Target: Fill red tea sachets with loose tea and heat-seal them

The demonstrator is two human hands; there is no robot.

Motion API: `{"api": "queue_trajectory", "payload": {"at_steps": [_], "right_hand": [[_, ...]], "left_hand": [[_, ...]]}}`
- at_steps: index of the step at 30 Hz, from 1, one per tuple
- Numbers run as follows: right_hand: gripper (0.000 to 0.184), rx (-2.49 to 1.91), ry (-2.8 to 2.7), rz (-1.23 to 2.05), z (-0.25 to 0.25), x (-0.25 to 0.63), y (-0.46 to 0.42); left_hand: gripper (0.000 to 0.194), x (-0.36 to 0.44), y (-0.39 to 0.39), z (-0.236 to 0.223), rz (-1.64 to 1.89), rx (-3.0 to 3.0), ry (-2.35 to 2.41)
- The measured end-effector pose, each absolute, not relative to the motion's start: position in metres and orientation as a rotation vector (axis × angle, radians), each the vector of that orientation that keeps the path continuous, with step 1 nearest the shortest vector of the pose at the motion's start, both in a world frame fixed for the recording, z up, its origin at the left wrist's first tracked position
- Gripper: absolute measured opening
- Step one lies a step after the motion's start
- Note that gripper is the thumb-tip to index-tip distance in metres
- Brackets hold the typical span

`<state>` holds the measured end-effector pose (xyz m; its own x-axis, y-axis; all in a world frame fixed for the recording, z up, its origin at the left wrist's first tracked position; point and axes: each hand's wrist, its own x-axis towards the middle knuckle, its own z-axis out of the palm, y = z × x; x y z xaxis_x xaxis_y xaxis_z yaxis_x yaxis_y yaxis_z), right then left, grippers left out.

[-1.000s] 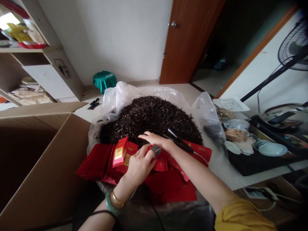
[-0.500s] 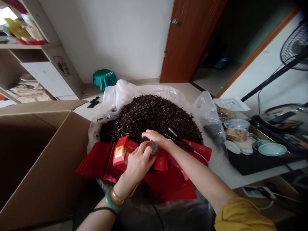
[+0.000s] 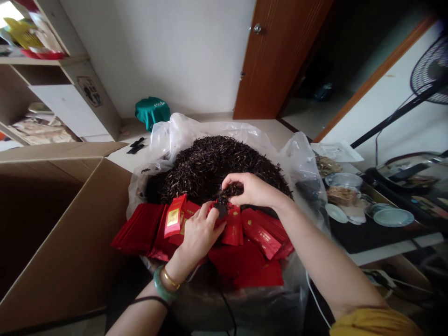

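Observation:
A big heap of dark loose tea leaves lies in a clear plastic bag in front of me. Red foil packets are spread along its near edge. My right hand is cupped around a pinch of tea leaves, just above the packets. My left hand grips an open red packet right below that pinch. A jade bangle and a gold one sit on my left wrist.
An open cardboard box stands at my left. A dark tea tray with bowls and saucers sits to the right, a fan behind it. A green bag lies on the floor by the wall, near a brown door.
My right hand has closed on a pinch of tea, lifted and moved right over the packet. The black tool that lay by my right wrist is gone from sight. My left hand stayed put.

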<state>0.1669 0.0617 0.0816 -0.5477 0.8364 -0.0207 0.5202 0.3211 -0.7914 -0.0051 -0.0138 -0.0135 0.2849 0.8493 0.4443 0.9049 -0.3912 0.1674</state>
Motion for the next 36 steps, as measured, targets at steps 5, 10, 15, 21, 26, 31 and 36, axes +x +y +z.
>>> {"api": "queue_trajectory", "payload": {"at_steps": [5, 10, 15, 21, 26, 31, 36], "right_hand": [[0.027, -1.230, -2.431, 0.934, 0.095, 0.159, 0.040], [0.030, -1.253, -2.496, 0.830, 0.087, 0.149, 0.037], [0.030, -1.339, -2.612, 0.666, 0.086, 0.148, 0.037], [0.033, -1.378, -2.691, 0.637, 0.090, 0.147, 0.039], [0.034, -1.286, -2.582, 0.674, 0.099, 0.142, 0.037], [0.033, -1.247, -2.399, 0.963, 0.096, 0.139, 0.035], [0.028, -1.192, -2.074, 1.254, 0.084, 0.145, 0.044]], "left_hand": [[0.022, -0.004, -0.013, -0.015, -0.760, -2.389, -1.625], [0.022, -0.005, -0.012, -0.019, -0.819, -2.385, -1.610], [0.028, -0.007, -0.011, -0.024, -0.938, -2.377, -1.614], [0.026, -0.006, -0.012, -0.027, -0.948, -2.393, -1.643], [0.025, -0.005, -0.012, -0.026, -0.953, -2.382, -1.673], [0.021, -0.004, -0.012, -0.023, -0.941, -2.381, -1.714], [0.023, -0.006, -0.012, -0.021, -0.968, -2.385, -1.720]]}}
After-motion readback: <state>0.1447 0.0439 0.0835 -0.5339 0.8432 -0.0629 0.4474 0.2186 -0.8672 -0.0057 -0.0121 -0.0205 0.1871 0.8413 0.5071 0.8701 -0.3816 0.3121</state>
